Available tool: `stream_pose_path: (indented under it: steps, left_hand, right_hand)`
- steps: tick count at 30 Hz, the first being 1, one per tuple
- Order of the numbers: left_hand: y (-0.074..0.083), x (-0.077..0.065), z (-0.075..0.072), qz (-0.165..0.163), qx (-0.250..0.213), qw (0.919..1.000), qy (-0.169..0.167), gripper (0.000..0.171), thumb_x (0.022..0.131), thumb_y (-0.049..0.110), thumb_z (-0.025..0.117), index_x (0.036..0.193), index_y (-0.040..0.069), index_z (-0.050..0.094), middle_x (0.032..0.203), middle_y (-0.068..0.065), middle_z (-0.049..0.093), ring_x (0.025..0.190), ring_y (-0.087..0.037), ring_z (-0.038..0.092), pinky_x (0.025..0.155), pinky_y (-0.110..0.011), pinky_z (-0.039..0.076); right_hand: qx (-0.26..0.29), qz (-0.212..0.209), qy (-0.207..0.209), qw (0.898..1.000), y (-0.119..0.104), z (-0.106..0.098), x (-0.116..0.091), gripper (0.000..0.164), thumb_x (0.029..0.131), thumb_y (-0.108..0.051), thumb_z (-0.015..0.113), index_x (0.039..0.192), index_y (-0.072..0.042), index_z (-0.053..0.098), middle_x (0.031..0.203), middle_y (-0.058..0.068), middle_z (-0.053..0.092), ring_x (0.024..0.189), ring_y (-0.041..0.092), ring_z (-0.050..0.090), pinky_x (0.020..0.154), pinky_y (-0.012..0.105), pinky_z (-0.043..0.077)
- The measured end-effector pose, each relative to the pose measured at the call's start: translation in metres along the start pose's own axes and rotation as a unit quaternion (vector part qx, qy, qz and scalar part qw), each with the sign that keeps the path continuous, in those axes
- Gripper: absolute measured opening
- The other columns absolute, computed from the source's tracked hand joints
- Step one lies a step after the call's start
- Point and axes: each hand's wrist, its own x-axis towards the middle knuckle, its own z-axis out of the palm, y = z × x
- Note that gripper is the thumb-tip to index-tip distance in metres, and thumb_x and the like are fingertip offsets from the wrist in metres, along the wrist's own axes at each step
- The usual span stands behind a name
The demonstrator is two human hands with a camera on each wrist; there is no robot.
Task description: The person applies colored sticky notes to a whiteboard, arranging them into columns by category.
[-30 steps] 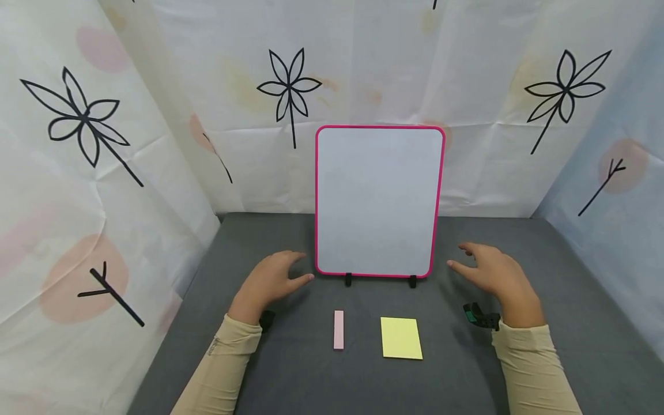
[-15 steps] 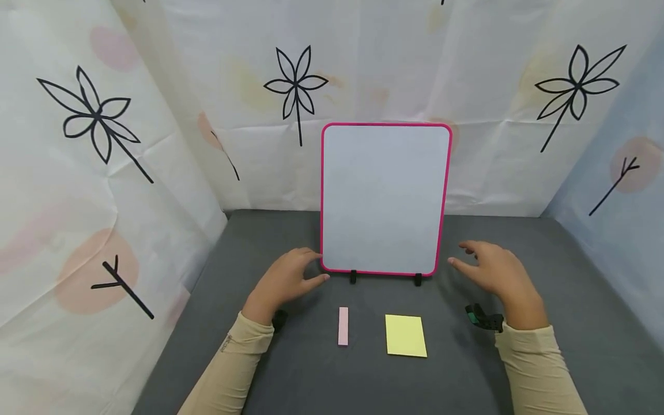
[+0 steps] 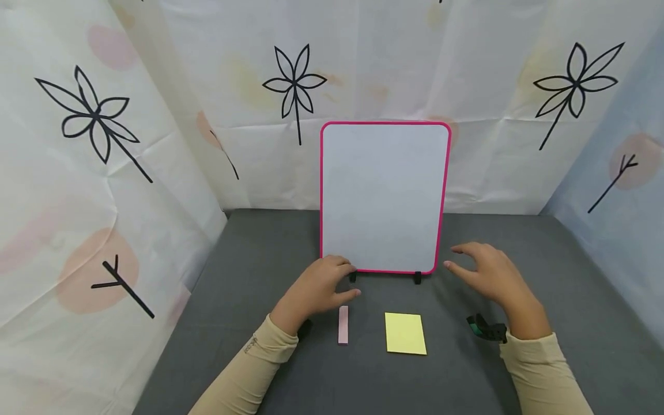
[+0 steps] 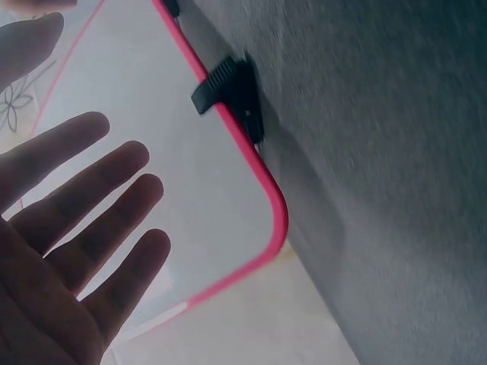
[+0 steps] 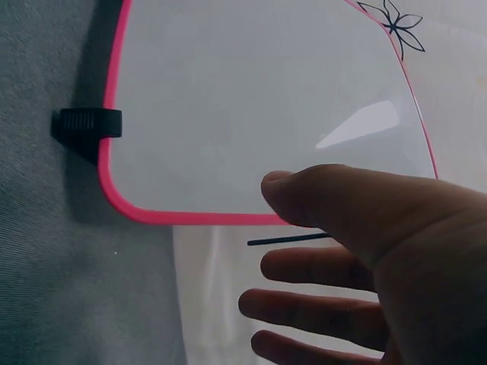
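Note:
My left hand [image 3: 320, 288] hovers in front of the whiteboard's lower left corner, above and behind the pink strip, with nothing in it. Its fingers [image 4: 114, 198] are spread and fairly straight in the left wrist view. To the right of the board my right hand [image 3: 493, 274] is held in the air, thumb and fingers apart, holding nothing. The whiteboard [image 3: 384, 196] has a pink rim and stands upright on black feet [image 3: 417, 278]. A narrow pale pink strip [image 3: 343, 325] lies on the table in front of it. Right of that lies a yellow square sticky-note pad [image 3: 405, 333].
A dark grey cloth covers the table [image 3: 363, 386]. White curtains [image 3: 233, 57] with black flower drawings hang behind and at both sides. A black wrist strap [image 3: 486, 328] sits at the right wrist.
My left hand has moved right, from beside the board to in front of its lower left corner. My right hand has shifted only slightly. The board, strip and pad stay put on the table.

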Motion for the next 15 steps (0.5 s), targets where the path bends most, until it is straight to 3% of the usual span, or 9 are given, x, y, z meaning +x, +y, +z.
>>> stream_pose_path:
  steps: [7, 15]
  left_hand:
    - [0.012, 0.006, 0.006, 0.015, -0.009, 0.9998, 0.013, 0.046, 0.094, 0.037, 0.082, 0.124, 0.003, 0.076, 0.122, -0.007, 0.074, 0.113, -0.023, 0.071, 0.099, -0.038, 0.058]
    - [0.028, 0.013, 0.013, 0.029, -0.019, 0.9994, 0.003, 0.047, 0.094, 0.037, 0.081, 0.128, 0.005, 0.075, 0.124, -0.006, 0.075, 0.118, -0.021, 0.071, 0.105, -0.037, 0.055]
  right_hand:
    - [0.033, -0.027, 0.003, 0.999, -0.007, 0.005, -0.007, 0.044, 0.099, -0.029, 0.075, 0.13, 0.001, 0.071, 0.132, 0.024, 0.07, 0.126, 0.047, 0.062, 0.105, 0.066, 0.048]
    - [0.051, -0.041, -0.018, 0.998, -0.014, 0.017, -0.017, 0.04, 0.098, -0.027, 0.077, 0.128, 0.0, 0.072, 0.13, 0.02, 0.071, 0.125, 0.044, 0.064, 0.103, 0.065, 0.05]
